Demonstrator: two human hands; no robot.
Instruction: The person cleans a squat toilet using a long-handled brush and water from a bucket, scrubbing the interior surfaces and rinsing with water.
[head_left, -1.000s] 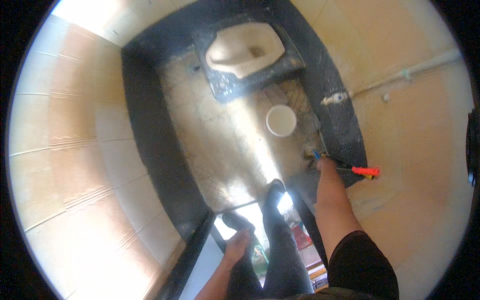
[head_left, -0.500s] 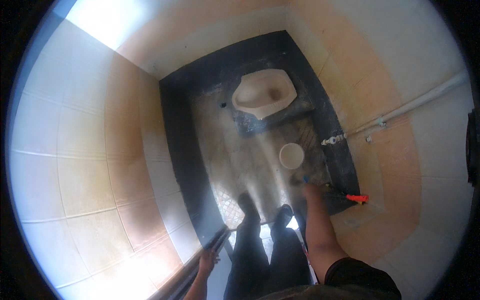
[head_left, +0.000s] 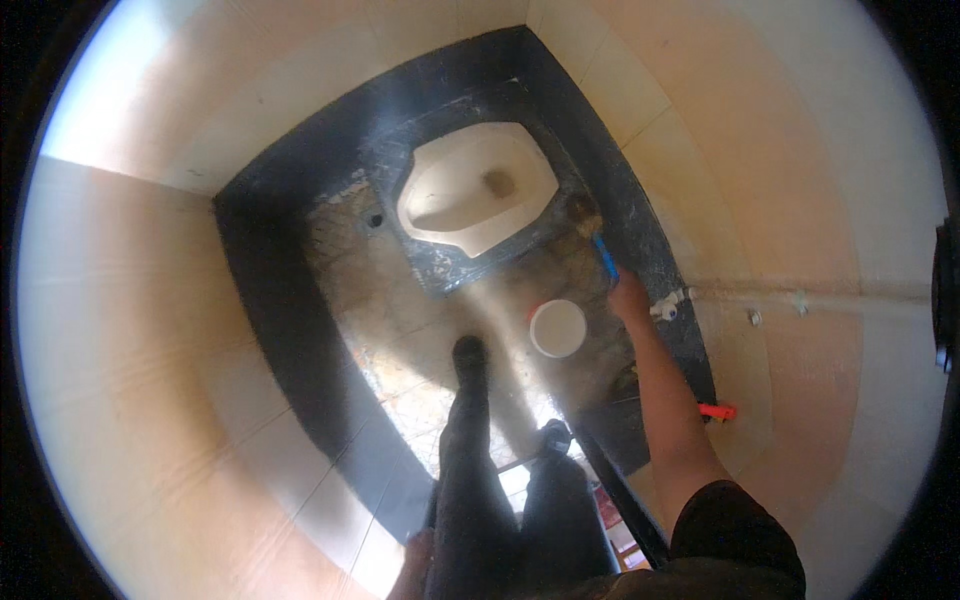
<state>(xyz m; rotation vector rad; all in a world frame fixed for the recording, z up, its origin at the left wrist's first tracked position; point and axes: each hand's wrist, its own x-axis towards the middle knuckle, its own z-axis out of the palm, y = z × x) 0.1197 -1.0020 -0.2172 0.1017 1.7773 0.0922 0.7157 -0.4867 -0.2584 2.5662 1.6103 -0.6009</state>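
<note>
My right hand [head_left: 627,295] is closed around the blue handle of a brush [head_left: 605,257]. The brush's brownish head is over the floor at the right side of the squat toilet [head_left: 425,220], close to the dark wall border; whether it touches is hard to make out. A round white bucket [head_left: 558,329] stands on the floor to the left of my right forearm. Low in the picture, my left hand [head_left: 418,552] is beside my left leg at the dark doorway edge, its fingers mostly hidden.
Dark tiles border the floor below pale tiled walls. A pipe [head_left: 870,301] with a tap [head_left: 668,305] runs along the right wall. An orange-red object [head_left: 718,411] shows beyond my right forearm. A drain hole [head_left: 375,218] lies left of the toilet.
My right hand has reached forward with the brush, toward the toilet's right side. My left foot has stepped further in. My left hand has dropped lower in view.
</note>
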